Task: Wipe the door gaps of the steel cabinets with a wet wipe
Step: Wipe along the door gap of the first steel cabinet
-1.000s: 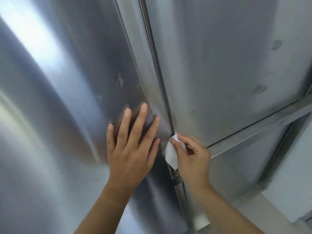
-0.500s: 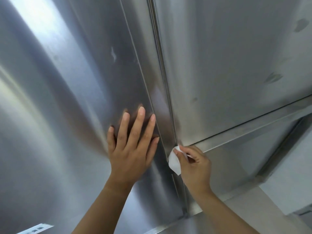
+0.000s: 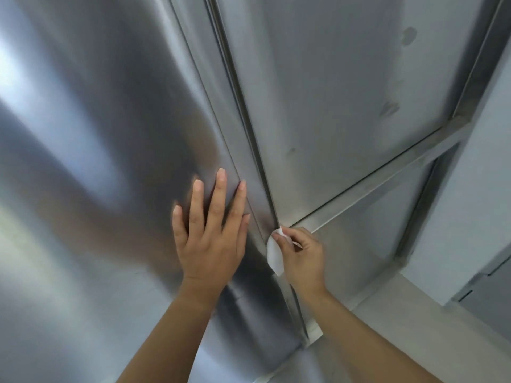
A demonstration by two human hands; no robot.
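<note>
Pinching the white wet wipe (image 3: 274, 252) between thumb and fingertips, your right hand (image 3: 302, 254) presses its upper corner into the vertical door gap (image 3: 250, 134). This is just where that gap meets the horizontal gap (image 3: 359, 181) under the upper right door (image 3: 331, 92). The rest of the wipe hangs loose below your fingers, against the steel. Your left hand (image 3: 211, 239) lies flat with straight fingers on the left door (image 3: 96, 161), just beside the gap, and grasps nothing. It seems to brace you or to hold the door steady.

I judge the risks like this. Only a small corner of the wipe appears to be inside the gap, so it can slip out if you slide too fast, and then the stroke cleans only the outer steel. The edge of the door sheet may be sharp, so pushing a fingertip deep could tear the wipe or hurt the skin. The flat palm can also leave new marks on the brushed steel, like the dark smudges (image 3: 388, 108) on the upper right door.
</note>
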